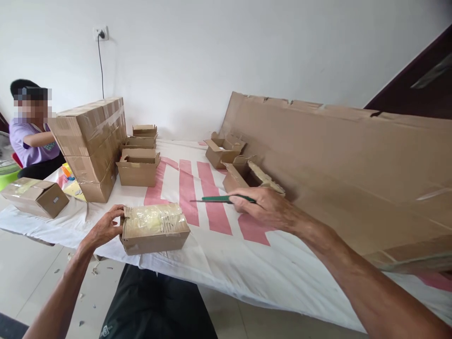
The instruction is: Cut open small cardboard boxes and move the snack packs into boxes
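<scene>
At left hand [104, 229], one box [155, 239]; right hand [264, 204], perhaps one knife [216, 199].

Counted: one green tool [216, 199]; two taped boxes [155, 242] standing singly; five open boxes [137, 175], apparently, the rear left ones being partly hidden; one wall socket [106, 31].

Upper left: one white wall socket [95, 33] holds a dark plug [102, 35]; a black cord [100, 63] hangs below. Far left: one person in a purple top [20, 137]; a bright green item [10, 176] sits lower. Right: one large cardboard panel [346, 174]. Upper right corner: one dark panel [406, 89]. Lower left: tiled floor [31, 273], small scraps [94, 271] scattered.
</scene>
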Motion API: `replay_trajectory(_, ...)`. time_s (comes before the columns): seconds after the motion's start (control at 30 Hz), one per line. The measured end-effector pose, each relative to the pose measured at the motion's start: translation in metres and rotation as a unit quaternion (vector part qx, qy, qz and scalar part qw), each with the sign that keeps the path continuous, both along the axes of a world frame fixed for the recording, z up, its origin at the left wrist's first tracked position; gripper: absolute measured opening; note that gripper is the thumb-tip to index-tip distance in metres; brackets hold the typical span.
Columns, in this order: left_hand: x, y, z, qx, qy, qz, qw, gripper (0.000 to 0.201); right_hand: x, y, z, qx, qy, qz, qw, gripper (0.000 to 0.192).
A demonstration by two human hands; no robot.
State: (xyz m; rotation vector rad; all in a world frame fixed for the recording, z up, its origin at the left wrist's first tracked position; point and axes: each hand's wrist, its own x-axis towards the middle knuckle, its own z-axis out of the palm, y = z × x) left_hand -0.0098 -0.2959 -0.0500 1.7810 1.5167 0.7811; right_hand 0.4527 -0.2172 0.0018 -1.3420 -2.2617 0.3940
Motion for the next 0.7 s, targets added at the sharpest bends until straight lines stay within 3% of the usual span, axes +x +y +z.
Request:
replay_trajectory(0.1, -0.001, 0.003, -0.002, 0.019, -0.006, -0.019, 1.0, 0.036, 0.004, -0.006, -0.044, -0.002, 0.066, -0.047, 0.997, 0.037)
replay_trajectory(0.2, -0.002, 0.005, -0.003, 0.03, -0.032, -0.053, 0.998, 0.052, -0.009, -0.021, -0.11, -0.048, 0.092, -0.08, 0.991, 0.036)
replay_trajectory(0.3, -0.005, 0.007, -0.004, 0.025, -0.047, -0.074, 0.996, 0.071, -0.024, -0.039, -0.168, -0.01, 0.113, -0.105, 0.988, 0.031)
replay_trajectory(0.4, -0.008, 0.009, -0.005, 0.015, -0.044, -0.077, 0.996, 0.076, -0.029, -0.048, -0.2, 0.029, 0.112, -0.097, 0.989, 0.029)
replay_trajectory(0.53, -0.009, 0.011, -0.006, 0.011, -0.044, -0.064, 0.997, 0.077, -0.032, -0.044, -0.2, 0.027, 0.107, -0.085, 0.99, 0.03)
replay_trajectory(0.6, -0.01, 0.011, -0.005, 0.007, -0.031, -0.059, 0.998, 0.084, -0.039, -0.039, -0.184, 0.015, 0.144, -0.085, 0.986, 0.035)
replay_trajectory(0.7, -0.01, 0.011, -0.006, -0.002, 0.0, -0.064, 0.998, 0.111, -0.061, -0.034, -0.148, 0.002, 0.219, -0.052, 0.974, 0.041)
